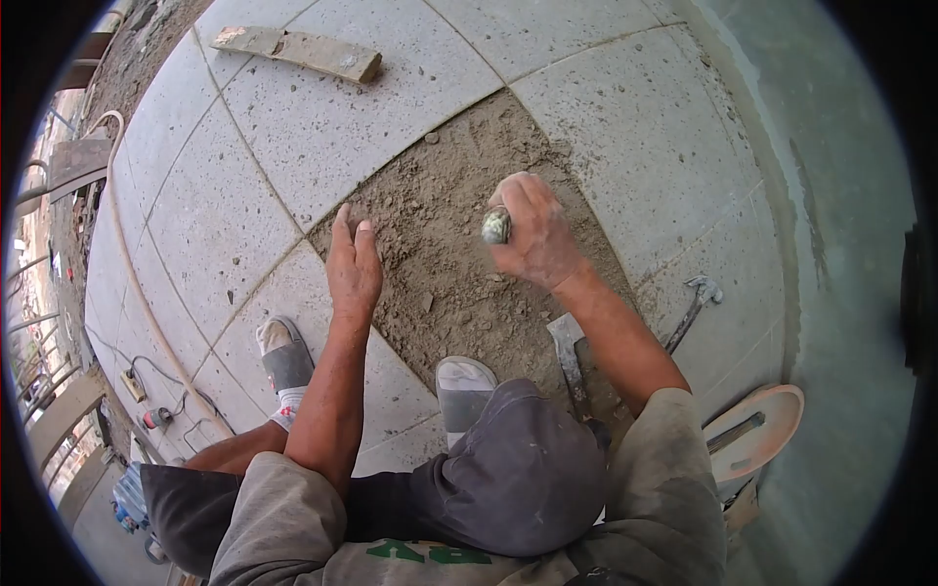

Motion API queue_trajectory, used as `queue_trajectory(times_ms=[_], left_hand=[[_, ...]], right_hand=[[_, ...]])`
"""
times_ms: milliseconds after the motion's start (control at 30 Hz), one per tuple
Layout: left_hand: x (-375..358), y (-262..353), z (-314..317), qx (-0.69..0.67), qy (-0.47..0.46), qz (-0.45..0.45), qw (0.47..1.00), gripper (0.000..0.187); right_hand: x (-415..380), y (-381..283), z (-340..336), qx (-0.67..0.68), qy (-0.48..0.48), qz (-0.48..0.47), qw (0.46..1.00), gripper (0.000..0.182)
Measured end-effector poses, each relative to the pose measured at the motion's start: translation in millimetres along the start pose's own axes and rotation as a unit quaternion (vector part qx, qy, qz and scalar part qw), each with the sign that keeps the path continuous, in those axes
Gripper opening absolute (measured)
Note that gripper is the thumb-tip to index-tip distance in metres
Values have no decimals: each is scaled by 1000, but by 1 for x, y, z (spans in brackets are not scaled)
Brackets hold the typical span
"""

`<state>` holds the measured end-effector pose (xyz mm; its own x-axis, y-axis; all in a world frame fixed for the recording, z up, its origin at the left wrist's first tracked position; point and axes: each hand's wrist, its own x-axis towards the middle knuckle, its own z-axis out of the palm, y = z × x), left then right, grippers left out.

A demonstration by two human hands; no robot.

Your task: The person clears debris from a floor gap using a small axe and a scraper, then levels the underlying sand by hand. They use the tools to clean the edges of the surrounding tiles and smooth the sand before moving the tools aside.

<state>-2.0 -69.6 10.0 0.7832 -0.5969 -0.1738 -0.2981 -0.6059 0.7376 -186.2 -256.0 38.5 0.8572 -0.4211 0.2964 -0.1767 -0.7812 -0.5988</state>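
My right hand (532,230) is closed around a rounded, pale and dark object (496,226), seen end-on, above a square bed of loose grey-brown mortar (449,234). The rest of that object is hidden under the hand. At the left edge of the bed, my left hand (354,259) is held with its fingers extended and nothing in them. A flat-bladed metal tool (567,337) lies at the lower right of the bed, near my right forearm. Pale floor tiles (381,127) border the bed.
A wooden piece (298,52) lies on the tiles at the top. A hammer (696,305) and an oval pale container (782,420) are at the right. A hose (132,249) and a cable (166,376) run along the left, near railings. My sandalled feet stand near the bed.
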Motion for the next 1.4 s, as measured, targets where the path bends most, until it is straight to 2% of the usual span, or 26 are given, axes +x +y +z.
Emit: queue_trajectory(times_ms=[33,67,100,133,167,200,233,267,300,333,367,467,533,633,667,700,767,833,900,933,1000,1033,1133,1233,1267,1400], left_hand=[[1,-16,-10,-3,5,-8,1000,57],[-1,-31,-21,90,24,-16,996,57],[-6,-41,-25,182,38,-25,982,57],[-13,-49,-23,177,36,-33,983,57],[-18,-55,-22,213,51,-52,974,58],[-23,-62,-21,249,68,-72,964,60],[-26,-73,-17,246,72,-81,963,60],[-30,-87,-9,221,95,-103,965,62],[-29,-92,-4,196,117,-124,966,64],[-28,-97,2,192,117,-130,966,64],[-29,-98,8,231,124,-126,957,64],[-26,-93,15,277,128,-132,943,65],[-27,-89,15,291,123,-141,938,65],[-26,-88,13,285,105,-153,940,69],[-27,-90,14,293,110,-145,939,70],[-26,-90,15,299,115,-134,938,70],[-21,-91,17,299,118,-135,937,71],[-26,-91,16,303,104,-141,937,72],[-26,-89,13,296,97,-143,940,73],[-24,-89,14,292,100,-142,940,73],[-25,-88,14,302,94,-146,937,74],[-16,-89,14,302,102,-147,936,74],[-32,-87,11,290,79,-150,942,75],[-24,-89,11,285,84,-150,943,78],[-26,-90,11,292,81,-151,941,79],[-26,-89,13,301,87,-149,938,76]], right_hand=[[11,7,-5,-34,18,52,998,40],[24,13,-10,-71,36,105,991,35],[38,16,-14,-20,44,181,982,27],[52,19,-18,29,51,255,965,22],[65,24,-22,27,41,252,966,22],[77,29,-26,180,73,299,934,23],[89,36,-25,328,104,339,875,23],[101,45,-22,328,96,337,877,23],[112,55,-20,372,114,344,854,23],[123,64,-16,415,132,352,828,23],[136,70,-11,412,127,355,830,23],[188,73,-5,447,180,316,817,19],[213,70,1,460,252,257,812,20],[211,74,34,443,247,280,815,20],[195,109,76,312,245,289,871,20],[197,108,75,310,242,288,873,20],[202,98,71,269,177,359,876,26],[217,76,55,289,174,353,873,23],[223,60,43,360,165,374,838,24],[209,66,58,359,165,370,841,24],[170,85,103,107,128,362,917,22],[181,84,100,111,129,355,919,22],[207,71,60,288,136,377,870,22],[204,88,72,316,189,326,871,20],[182,114,97,239,181,328,896,19],[211,84,66,234,129,346,899,19]])
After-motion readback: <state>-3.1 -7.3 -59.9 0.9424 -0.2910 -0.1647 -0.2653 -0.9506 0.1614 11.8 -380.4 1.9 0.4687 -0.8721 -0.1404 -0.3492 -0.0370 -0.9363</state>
